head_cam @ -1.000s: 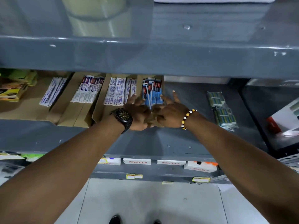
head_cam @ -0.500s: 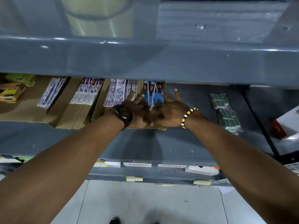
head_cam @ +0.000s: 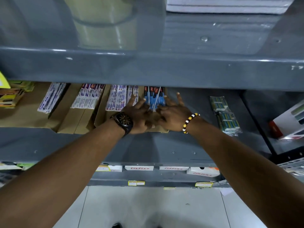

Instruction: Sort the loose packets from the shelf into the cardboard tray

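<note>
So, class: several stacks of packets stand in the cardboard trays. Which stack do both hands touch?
The blue packets in the rightmost cardboard tray. The left hand and right hand meet there; the other stacks are white-and-purple, lying untouched farther left.

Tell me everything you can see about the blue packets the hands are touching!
The blue packets are long, thin and shiny, like plastic wrappers, with dark and red patches near their far ends. They lie flat, side by side, in the rightmost cardboard tray on the grey shelf; their far ends hide under the shelf above. The left hand and the right hand rest on their near ends with spread fingers, covering them. Any print is too blurry to read.
</note>
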The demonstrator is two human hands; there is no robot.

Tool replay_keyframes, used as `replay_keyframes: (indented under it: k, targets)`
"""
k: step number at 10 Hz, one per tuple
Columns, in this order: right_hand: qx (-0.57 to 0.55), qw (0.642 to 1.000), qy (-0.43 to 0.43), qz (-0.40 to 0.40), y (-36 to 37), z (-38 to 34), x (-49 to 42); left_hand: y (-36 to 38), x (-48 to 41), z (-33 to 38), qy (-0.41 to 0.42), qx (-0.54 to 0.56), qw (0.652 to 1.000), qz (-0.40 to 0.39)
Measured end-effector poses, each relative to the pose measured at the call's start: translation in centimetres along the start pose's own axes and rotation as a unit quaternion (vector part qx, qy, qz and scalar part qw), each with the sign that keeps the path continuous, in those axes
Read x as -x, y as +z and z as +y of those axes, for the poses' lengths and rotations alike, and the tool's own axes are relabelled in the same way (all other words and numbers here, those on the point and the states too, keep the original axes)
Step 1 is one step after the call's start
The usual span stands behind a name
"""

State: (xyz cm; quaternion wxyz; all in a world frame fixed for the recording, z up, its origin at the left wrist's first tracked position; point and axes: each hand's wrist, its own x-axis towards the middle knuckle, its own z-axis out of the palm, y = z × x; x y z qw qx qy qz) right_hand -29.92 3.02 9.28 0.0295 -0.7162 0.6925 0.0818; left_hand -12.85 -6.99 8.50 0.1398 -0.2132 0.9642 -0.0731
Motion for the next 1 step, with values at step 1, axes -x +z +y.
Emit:
replay_keyframes:
  k: [1]
  targets:
    - [-0.012, 1.0, 0.002, 0.029, -0.57, -0.26, 1.4, 0.06, 1.66, 0.59, -0.012, -0.004, 1.0, 0.018]
